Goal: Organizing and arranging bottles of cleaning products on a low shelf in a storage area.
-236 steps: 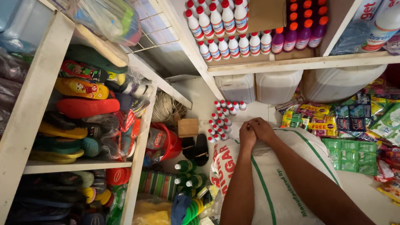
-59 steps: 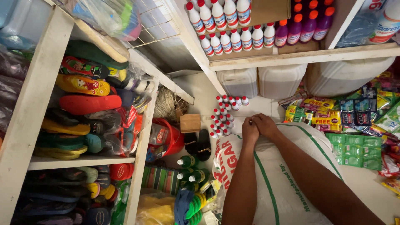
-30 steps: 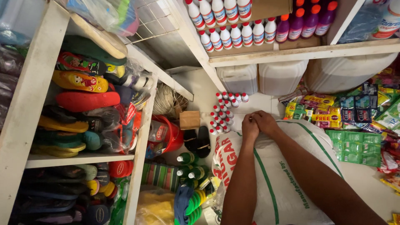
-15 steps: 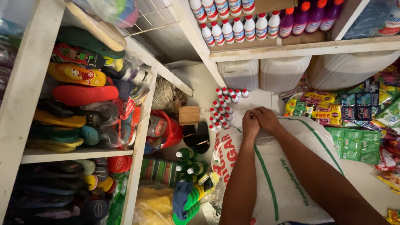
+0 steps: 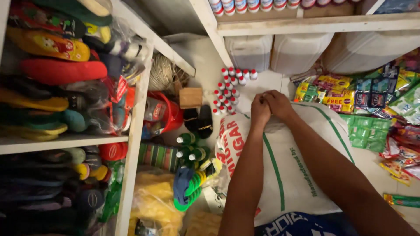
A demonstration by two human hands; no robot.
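A large white woven sack (image 5: pixel 293 175) with green stripes and red print lies on the floor in front of me. Both hands rest at its far top edge. My left hand (image 5: pixel 260 110) and my right hand (image 5: pixel 279 105) are pressed together there, fingers closed on the bunched mouth of the sack. What lies between the fingers is hidden.
White wooden shelves (image 5: pixel 135 131) at left hold flip-flops (image 5: pixel 57 70) in plastic. White jerrycans (image 5: pixel 297 52) stand under a shelf of bottles. Small red-capped bottles (image 5: pixel 229 87), a red bucket (image 5: pixel 168 116), green bottles (image 5: pixel 190 146) and snack packets (image 5: pixel 372 105) crowd the floor around the sack.
My hands stay clasped at the sack's top edge. The view has tilted down slightly, so the upper bottle shelf has slid out of frame.
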